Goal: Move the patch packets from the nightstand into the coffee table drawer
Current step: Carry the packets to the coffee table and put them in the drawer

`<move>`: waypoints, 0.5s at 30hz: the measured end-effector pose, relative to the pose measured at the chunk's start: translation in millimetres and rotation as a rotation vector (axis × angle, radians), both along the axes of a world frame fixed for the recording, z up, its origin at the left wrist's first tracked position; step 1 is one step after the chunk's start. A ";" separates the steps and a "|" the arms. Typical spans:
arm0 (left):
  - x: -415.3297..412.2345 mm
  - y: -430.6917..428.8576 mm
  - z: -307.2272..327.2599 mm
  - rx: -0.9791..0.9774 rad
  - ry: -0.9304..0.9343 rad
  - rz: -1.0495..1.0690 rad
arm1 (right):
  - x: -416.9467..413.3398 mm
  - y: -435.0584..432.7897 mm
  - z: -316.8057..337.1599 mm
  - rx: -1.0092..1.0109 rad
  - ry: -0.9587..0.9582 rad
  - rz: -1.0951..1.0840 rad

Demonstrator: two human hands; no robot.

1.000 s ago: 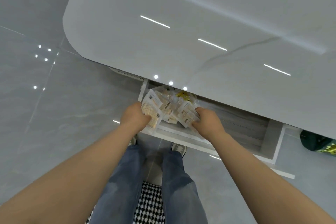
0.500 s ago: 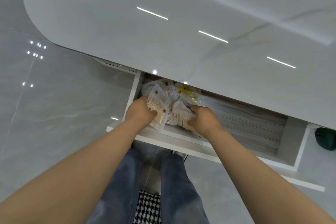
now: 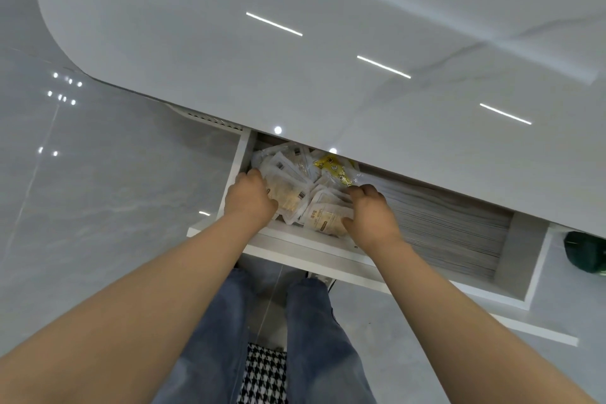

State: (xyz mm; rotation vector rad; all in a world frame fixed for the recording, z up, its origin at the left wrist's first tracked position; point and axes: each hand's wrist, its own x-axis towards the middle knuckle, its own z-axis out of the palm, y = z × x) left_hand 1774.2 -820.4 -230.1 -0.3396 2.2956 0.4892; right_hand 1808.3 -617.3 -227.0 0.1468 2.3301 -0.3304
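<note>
Drawer [image 3: 295, 241] under glossy tabletop [image 3: 295, 82], grey floor [image 3: 105, 193]

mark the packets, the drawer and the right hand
packets [image 3: 290, 198]: head view, on the tan packet in the middle of the pile.
drawer [image 3: 295, 248]: head view, on its white front panel.
right hand [image 3: 372, 218]: head view, on the back of the hand.

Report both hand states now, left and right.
Left hand: grips the patch packets inside the drawer.
Right hand: grips the same patch packets.
</note>
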 end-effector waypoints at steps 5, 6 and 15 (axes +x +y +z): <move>-3.0 -0.7 31.1 0.030 0.009 -0.089 | -2.7 -1.2 31.5 0.028 0.013 0.097; -2.7 -0.5 39.6 0.038 0.009 -0.116 | -2.7 -1.9 39.9 0.032 0.016 0.122; 13.3 2.0 154.0 0.062 0.044 -0.299 | 4.6 -14.8 156.6 -0.010 0.092 0.230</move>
